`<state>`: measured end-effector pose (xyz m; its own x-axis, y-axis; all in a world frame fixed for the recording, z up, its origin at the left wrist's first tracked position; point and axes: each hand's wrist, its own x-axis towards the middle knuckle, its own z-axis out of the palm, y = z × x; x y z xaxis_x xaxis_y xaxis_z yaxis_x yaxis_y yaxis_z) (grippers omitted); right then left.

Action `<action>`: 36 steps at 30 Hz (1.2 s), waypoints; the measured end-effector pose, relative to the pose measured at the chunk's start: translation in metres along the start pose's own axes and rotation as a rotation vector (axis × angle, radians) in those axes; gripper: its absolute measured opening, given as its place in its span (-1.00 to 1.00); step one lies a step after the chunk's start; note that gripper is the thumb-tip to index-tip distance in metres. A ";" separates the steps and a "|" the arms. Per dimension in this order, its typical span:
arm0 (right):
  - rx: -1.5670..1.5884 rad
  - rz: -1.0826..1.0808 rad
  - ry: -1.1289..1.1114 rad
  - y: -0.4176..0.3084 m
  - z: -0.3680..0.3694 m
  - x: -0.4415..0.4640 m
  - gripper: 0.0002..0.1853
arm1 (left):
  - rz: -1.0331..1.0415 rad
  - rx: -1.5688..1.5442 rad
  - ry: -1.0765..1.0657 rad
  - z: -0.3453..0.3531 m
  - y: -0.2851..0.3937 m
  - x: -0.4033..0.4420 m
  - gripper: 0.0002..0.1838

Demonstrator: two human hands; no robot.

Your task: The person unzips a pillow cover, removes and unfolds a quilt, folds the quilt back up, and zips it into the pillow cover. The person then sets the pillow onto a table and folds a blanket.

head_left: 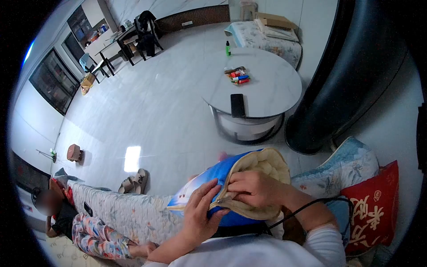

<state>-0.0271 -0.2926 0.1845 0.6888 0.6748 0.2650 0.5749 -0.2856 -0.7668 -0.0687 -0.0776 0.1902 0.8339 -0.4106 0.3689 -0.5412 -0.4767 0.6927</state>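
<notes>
A blue and white zippered cushion (240, 163) with a padded cream inside rests on my lap, its zipped side part open. My left hand (202, 216) grips the blue cover near the zipper edge, thumb and fingers closed on the fabric. Just to the right, my right hand (253, 189) bends its fingers over the cream edge of the opening and holds it. A metal zipper pull seems to show between the hands. The cushion's underside and my right fingertips are hidden.
A round table (271, 89) ahead bears a phone (238, 105), coloured tubes (240, 79) and a green bottle (228, 48). A red cushion (373, 207) lies at right, slippers (134, 181) on the floor. Another person (95, 229) reclines at left on the sofa (115, 209).
</notes>
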 end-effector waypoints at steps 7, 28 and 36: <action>-0.086 -0.119 0.068 -0.002 -0.016 -0.007 -0.74 | -0.015 -0.007 0.092 0.001 -0.004 0.004 -0.52; -0.097 -0.157 0.375 -0.007 0.031 0.024 -0.73 | -0.028 -0.115 0.435 -0.009 -0.023 -0.002 -0.73; 0.075 0.028 0.432 -0.025 0.024 0.029 -0.81 | -0.061 -0.191 0.406 -0.005 -0.011 -0.004 -0.74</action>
<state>-0.0317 -0.2496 0.1974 0.8341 0.3165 0.4518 0.5310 -0.2387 -0.8130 -0.0655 -0.0670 0.1837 0.8594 -0.0295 0.5104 -0.4915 -0.3227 0.8089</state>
